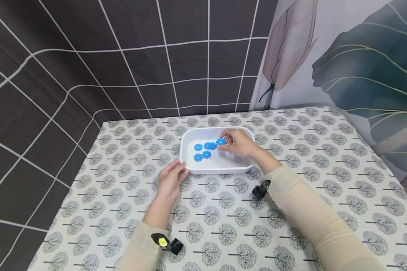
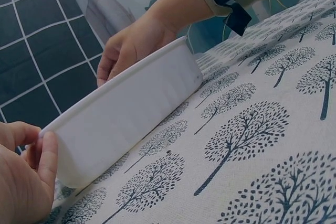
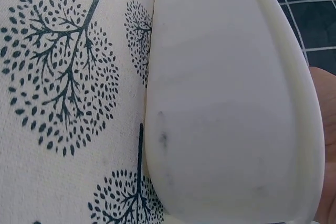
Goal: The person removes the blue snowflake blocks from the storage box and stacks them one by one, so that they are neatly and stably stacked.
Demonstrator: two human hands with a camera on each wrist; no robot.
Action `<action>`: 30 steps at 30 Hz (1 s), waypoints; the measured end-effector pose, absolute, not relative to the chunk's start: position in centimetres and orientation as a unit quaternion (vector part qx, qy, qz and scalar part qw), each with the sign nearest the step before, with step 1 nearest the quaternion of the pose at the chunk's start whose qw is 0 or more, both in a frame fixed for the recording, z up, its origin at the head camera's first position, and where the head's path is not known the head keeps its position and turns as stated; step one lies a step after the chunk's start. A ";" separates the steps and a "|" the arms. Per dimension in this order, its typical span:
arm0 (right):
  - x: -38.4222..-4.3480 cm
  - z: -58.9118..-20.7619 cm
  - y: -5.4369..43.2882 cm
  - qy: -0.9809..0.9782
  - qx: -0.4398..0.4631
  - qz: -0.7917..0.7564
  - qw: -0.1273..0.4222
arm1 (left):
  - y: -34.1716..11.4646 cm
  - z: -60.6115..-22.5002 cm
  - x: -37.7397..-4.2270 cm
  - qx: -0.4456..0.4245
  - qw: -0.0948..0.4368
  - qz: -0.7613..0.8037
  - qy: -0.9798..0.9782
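A white plastic tub (image 1: 220,171) sits on the table with several blue notched discs (image 1: 198,157), like snowflake building pieces, on the left side of its floor. My left hand (image 1: 169,178) grips the tub's near left corner; in the left wrist view its thumb and fingers (image 2: 48,156) close on the rim. Inside the tub, my right hand (image 1: 239,143) pinches one blue snowflake disc (image 1: 220,141) between thumb and fingers, just right of the others. The tub's wall (image 3: 226,98) hides most of that hand in the right wrist view.
A tree-print cloth (image 1: 210,214) covers the table. Behind it hangs a dark curtain (image 1: 190,64) with white grid lines, and at the back right a leaf-print curtain (image 1: 369,67). Each sleeve carries a black strap (image 1: 261,190) near the wrist.
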State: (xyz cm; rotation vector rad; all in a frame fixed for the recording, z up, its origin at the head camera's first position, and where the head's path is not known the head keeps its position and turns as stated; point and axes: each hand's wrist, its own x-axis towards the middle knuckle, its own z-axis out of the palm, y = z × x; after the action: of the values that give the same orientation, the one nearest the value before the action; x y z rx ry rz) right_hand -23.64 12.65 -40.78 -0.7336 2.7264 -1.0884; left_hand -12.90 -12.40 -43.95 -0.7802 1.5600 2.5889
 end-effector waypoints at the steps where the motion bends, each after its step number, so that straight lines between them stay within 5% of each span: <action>1: -23.6 -40.7 12.7 0.899 -0.242 -0.361 0.056 | -12.4 -44.0 -12.9 -0.251 0.010 0.829 0.500; 30: -23.8 -39.9 15.7 0.897 -0.216 -0.384 0.022 | -12.5 -44.1 -12.9 -0.253 0.014 0.826 0.504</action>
State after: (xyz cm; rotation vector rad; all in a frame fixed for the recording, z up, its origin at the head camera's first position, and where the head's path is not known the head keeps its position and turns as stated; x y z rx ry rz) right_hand -23.83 15.72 -39.90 -0.6692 2.7809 -1.1909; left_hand -12.95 -12.47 -44.08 -0.7888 1.5677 2.5707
